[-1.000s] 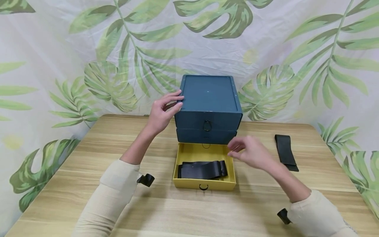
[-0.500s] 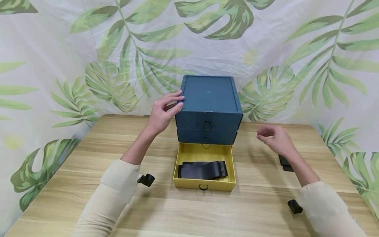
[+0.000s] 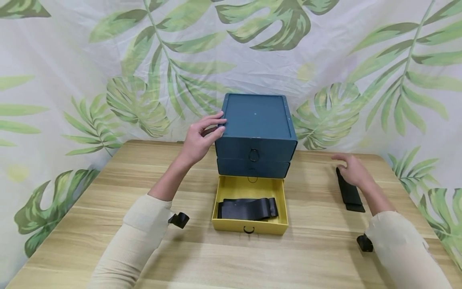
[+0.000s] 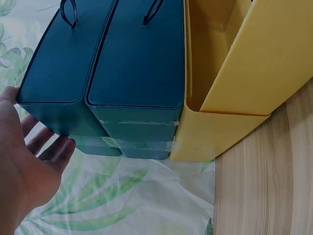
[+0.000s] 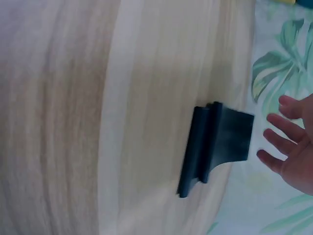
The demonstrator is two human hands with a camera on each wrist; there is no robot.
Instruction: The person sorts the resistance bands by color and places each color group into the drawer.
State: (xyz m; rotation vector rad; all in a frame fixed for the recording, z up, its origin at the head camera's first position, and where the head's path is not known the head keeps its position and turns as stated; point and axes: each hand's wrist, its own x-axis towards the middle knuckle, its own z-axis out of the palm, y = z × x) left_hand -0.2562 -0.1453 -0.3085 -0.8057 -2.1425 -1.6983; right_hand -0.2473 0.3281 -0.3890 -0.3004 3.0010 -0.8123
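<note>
A stack of blue drawers [image 3: 258, 118] stands at the back of the table, its yellow bottom drawer [image 3: 231, 226] pulled out. Inside that drawer lies a folded black band [image 3: 243, 210], flat and smooth like leather or rubber. My left hand [image 3: 197, 139] rests its fingers against the stack's upper left edge; the left wrist view shows these fingers [image 4: 56, 149] along the blue side. Over on the right, my right hand [image 3: 355, 172] hovers over the far end of a second folded black band [image 3: 350, 196]. Its fingers are spread and hold nothing in the right wrist view.
The wooden table [image 3: 288, 261] reaches back to a leaf-patterned cloth [image 3: 195, 48] hanging behind it. Black ring pulls [image 3: 249, 230] sit on the drawer fronts. A small black piece hangs from each sleeve cuff.
My right hand has moved right, from beside the yellow drawer to over the black band on the table. The left hand has stayed on the stack.
</note>
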